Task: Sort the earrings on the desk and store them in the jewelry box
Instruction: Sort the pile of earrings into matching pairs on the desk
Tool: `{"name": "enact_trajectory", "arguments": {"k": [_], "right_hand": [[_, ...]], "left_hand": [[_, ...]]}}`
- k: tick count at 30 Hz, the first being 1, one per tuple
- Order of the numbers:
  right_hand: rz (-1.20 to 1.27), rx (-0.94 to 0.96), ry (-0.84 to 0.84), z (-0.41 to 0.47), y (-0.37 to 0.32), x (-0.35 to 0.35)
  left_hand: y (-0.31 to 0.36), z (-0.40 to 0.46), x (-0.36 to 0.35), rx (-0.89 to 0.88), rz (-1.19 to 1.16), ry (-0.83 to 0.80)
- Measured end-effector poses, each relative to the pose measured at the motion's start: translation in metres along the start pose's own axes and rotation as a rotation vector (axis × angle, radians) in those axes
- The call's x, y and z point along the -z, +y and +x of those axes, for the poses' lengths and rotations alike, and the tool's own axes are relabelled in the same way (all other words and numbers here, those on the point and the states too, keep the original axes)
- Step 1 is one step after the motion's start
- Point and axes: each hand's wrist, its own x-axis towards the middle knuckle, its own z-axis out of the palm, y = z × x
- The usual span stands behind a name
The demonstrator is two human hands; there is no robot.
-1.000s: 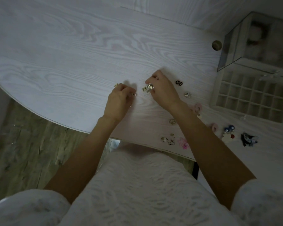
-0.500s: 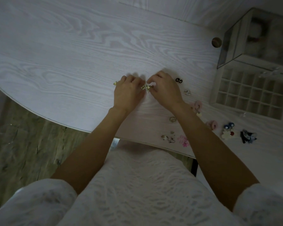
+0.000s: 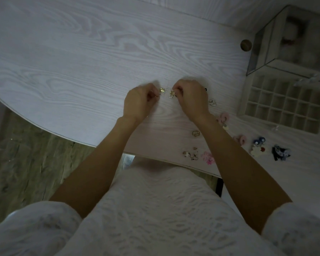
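Note:
Above the white desk (image 3: 81,61) my left hand (image 3: 139,102) pinches a small gold earring (image 3: 161,90) at its fingertips. A hand's width to the right, my right hand (image 3: 192,98) pinches a matching sparkly gold earring (image 3: 171,94). The jewelry box (image 3: 292,52) stands at the far right, with its pulled-out grid tray (image 3: 277,122) of small square compartments in front of it. Loose earrings lie near the desk's front edge: a silver one (image 3: 212,102), pink ones (image 3: 223,117), a gold hoop (image 3: 195,133), blue ones (image 3: 259,140) and a black one (image 3: 281,152).
A round cable hole (image 3: 246,45) sits left of the box. More small earrings (image 3: 190,155) and a pink flower pair (image 3: 208,157) lie by the desk's curved front edge. A white flower earring (image 3: 257,151) is near the blue ones. Wooden floor shows at the left.
My hands came together over the sparkly earring half a second ago, then drew slightly apart, each now holding one earring.

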Motion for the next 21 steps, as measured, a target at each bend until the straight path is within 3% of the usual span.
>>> {"name": "enact_trajectory", "arguments": {"k": [15,21], "right_hand": [[-0.146,0.132,-0.059,0.0,-0.008,-0.005],[0.092,-0.017,0.001,0.0,-0.009,-0.004]], "left_hand": [[0.001,-0.002,-0.002,-0.038,0.005,0.06],[-0.002,-0.001,-0.005,-0.07,0.032,0.071]]}}
